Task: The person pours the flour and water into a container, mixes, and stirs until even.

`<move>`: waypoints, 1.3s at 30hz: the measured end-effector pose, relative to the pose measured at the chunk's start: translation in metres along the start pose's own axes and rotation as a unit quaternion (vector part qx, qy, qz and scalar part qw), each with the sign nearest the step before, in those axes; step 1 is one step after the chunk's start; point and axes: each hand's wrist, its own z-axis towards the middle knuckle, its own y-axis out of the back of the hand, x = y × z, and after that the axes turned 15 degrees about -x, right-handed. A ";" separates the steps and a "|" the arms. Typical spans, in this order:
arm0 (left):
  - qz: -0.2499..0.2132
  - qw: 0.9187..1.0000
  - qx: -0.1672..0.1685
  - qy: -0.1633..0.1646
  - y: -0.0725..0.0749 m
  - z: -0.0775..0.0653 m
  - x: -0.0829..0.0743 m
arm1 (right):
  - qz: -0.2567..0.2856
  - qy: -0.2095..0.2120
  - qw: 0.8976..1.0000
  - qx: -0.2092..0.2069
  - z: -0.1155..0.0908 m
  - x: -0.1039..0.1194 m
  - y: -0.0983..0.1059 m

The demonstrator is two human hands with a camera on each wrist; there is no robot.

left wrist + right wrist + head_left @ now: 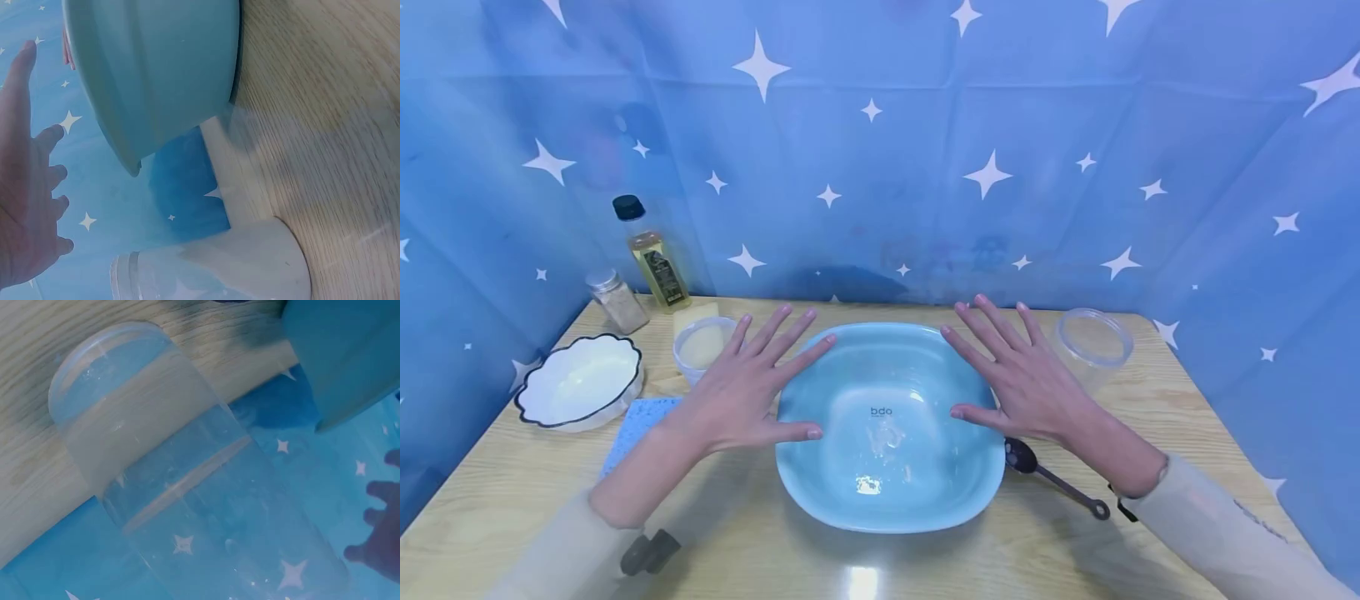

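Observation:
A light blue plastic basin [880, 492] with "bdo" printed inside its bottom stands in the middle of the table. My left hand [741, 392] hovers over its left rim, fingers spread and nothing held. Over the right rim, my right hand [1033, 383] mirrors it, also spread and holding nothing. In the left wrist view the left hand [25, 187] is above the level of the basin's rim. A round tub with pale contents [702, 343] stands just beyond the left hand. Behind the right hand is a tall clear container [169, 450].
A black slotted spoon [1052, 475] lies right of the basin. To the left are a white scalloped bowl [580, 383], a blue cloth [643, 421], a shaker jar [619, 302] and an oil bottle [658, 267]. A star-patterned blue curtain [880, 167] hangs behind the table.

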 end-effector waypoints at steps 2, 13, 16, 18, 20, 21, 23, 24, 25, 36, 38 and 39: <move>0.000 1.000 -0.001 0.002 0.001 -0.001 0.001 | 0.003 0.000 1.000 -0.001 0.000 0.000 0.000; -0.016 1.000 -0.018 0.020 0.009 -0.003 0.005 | 0.092 -0.049 0.995 0.008 -0.003 0.002 0.009; -0.020 0.999 -0.027 0.028 0.011 -0.005 0.008 | 0.143 -0.078 0.986 0.018 -0.005 0.006 0.013; -0.021 0.998 -0.037 0.035 0.014 -0.007 0.011 | 0.178 -0.103 0.978 0.023 -0.007 0.009 0.015; -0.027 0.997 -0.052 0.041 0.017 -0.008 0.014 | 0.210 -0.132 0.968 0.034 -0.009 0.011 0.018; -0.029 0.997 -0.059 0.045 0.018 -0.009 0.017 | 0.221 -0.145 0.964 0.040 -0.011 0.012 0.019; -0.035 0.995 -0.072 0.057 0.022 -0.011 0.022 | 0.240 -0.170 0.954 0.054 -0.014 0.014 0.022; -0.039 0.994 -0.079 0.063 0.024 -0.013 0.025 | 0.246 -0.180 0.950 0.061 -0.016 0.015 0.023; -0.046 0.993 -0.084 0.072 0.026 -0.015 0.028 | 0.254 -0.190 0.946 0.068 -0.018 0.015 0.024; -0.142 0.955 -0.143 0.219 0.036 -0.040 0.050 | 0.325 -0.229 0.914 0.085 -0.033 0.023 0.024; -0.159 0.941 -0.145 0.261 0.034 -0.046 0.050 | 0.342 -0.227 0.907 0.090 -0.035 0.025 0.023; -0.170 0.934 -0.146 0.280 0.033 -0.048 0.050 | 0.351 -0.228 0.904 0.092 -0.036 0.026 0.023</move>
